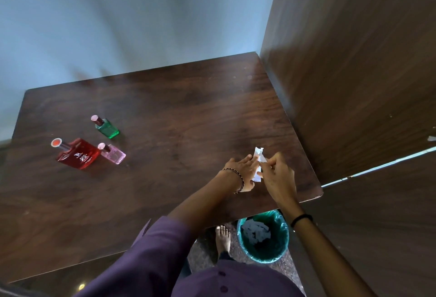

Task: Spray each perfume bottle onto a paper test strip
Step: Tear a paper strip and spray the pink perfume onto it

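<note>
Teal bin [282,248] on the floor under the table [177,131] edge, white paper scraps [256,232] inside. 3 bottles stand table-left: red bottle [79,156], pink bottle [114,154] just beside it, green bottle [107,128] behind, apart. Paper strip [258,154] near the right edge: left hand [243,171] flat, fingers straight against it; right hand [278,176] pinches it. Wood panel [354,84] at right.

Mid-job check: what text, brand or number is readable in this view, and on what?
"B": large white letter on the red bottle; the smaller white lines next to it are too blurred to read.
Green bottle: no readable text.
Pink bottle: no readable text.
Paper strip: no print visible.
</note>
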A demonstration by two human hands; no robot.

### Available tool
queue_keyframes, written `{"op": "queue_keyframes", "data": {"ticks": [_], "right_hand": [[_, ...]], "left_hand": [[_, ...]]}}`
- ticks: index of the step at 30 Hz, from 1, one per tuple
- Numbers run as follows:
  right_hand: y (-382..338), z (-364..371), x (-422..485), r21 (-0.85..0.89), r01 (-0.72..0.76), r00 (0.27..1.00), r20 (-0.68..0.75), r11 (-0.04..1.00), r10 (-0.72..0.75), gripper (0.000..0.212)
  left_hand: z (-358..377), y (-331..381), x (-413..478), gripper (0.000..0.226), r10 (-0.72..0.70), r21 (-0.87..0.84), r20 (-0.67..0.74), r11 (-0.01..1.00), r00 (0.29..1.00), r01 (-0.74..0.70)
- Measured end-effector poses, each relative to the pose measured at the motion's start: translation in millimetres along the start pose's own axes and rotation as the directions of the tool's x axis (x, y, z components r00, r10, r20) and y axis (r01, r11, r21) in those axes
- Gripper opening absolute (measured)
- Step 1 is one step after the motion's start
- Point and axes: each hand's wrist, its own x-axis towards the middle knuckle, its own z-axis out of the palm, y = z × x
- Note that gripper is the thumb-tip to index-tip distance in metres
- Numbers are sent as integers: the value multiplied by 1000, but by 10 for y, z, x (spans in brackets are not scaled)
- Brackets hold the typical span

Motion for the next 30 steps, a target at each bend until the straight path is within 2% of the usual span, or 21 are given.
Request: {"op": "queue_keyframes", "data": {"ticks": [2, 4, 5, 6, 7, 8, 10, 11, 12, 14, 18, 21, 27, 30], "right_hand": [[25, -2, -6, -20, 32, 999, 0, 999, -32, 24], [25, 4, -18, -54, 88, 996, 8, 995, -88, 21], [8, 14, -23, -70, 117, 993, 19, 991, -116, 20], [-13, 30, -25, -94, 152, 988, 36, 984, -149, 19], [-31, 52, -24, -124, 190, 981, 59, 974, -184, 18], [-54, 83, -25, -154, 232, 972, 80, 960, -222, 16], [-83, 165, -18, -203, 315, 949, 99, 927, -300, 13], [-96, 215, -14, -231, 352, 936, 107, 907, -336, 13], [-112, 259, -15, -258, 379, 925, 120, 889, -360, 14], [-176, 371, -31, -309, 430, 903, 161, 848, -398, 15], [-304, 605, -33, -337, 553, 833, 237, 762, -500, 13], [-413, 800, -15, -272, 590, 805, 274, 760, -527, 11], [-756, 1156, -9, -223, 605, 774, 388, 764, -500, 9], [-951, 1375, 5, -206, 649, 721, 474, 733, -505, 12]], "left_hand": [[-45, -20, -37, 65, 1, -124, -58, 992, 998, -8], [-22, -93, -73, 49, -53, -276, -213, 961, 976, -8], [13, -133, -100, 40, -132, -394, -274, 919, 953, 14], [38, -173, -142, 36, -239, -553, -294, 832, 925, 39], [58, -218, -174, 34, -346, -725, -258, 687, 902, 56], [59, -255, -224, 32, -424, -870, -182, 489, 887, 55], [45, -316, -333, 28, -487, -995, -12, 91, 873, 37], [39, -362, -381, 30, -495, -999, 47, -39, 868, 32], [32, -405, -426, 35, -495, -993, 81, -112, 865, 29], [71, -501, -499, 39, -520, -985, 102, -173, 848, 13], [181, -682, -574, 19, -614, -974, 122, -224, 779, -24], [280, -858, -658, 19, -677, -963, 154, -266, 719, -44], [417, -1230, -922, 23, -761, -951, 142, -282, 633, -126], [504, -1485, -1055, 21, -793, -930, 170, -326, 584, -172]]}}
